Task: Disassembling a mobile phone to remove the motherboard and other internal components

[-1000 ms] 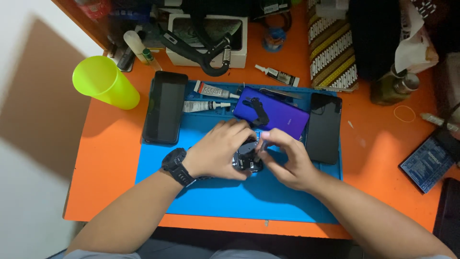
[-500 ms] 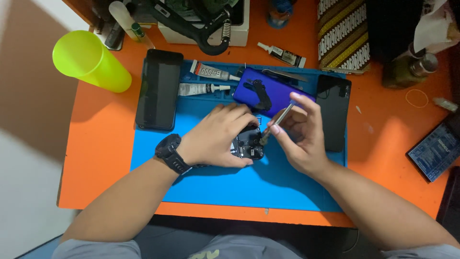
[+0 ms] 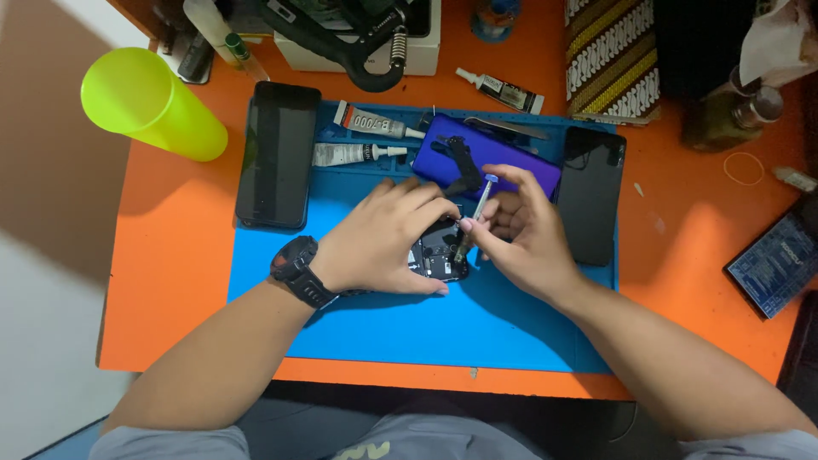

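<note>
My left hand [image 3: 383,243], with a black watch on the wrist, lies over an opened black phone [image 3: 440,253] on the blue work mat [image 3: 409,332] and holds it down. My right hand [image 3: 524,230] pinches a thin screwdriver [image 3: 474,215], its tip down on the phone's exposed inner parts. Just behind my hands lies a purple phone back cover [image 3: 503,158] with a small black part [image 3: 463,163] resting on it.
A black phone [image 3: 277,153] lies at the mat's left edge, another dark phone [image 3: 592,194] at its right. Two glue tubes [image 3: 366,136] and tweezers [image 3: 511,128] lie at the back. A yellow-green cup [image 3: 149,102], a striped pouch [image 3: 612,55] and a dark-blue device [image 3: 780,264] sit on the orange table [image 3: 170,281].
My right hand has lifted off the phone, picked up the screwdriver, and brought its tip down onto the opened phone. My left hand stays on the phone.
</note>
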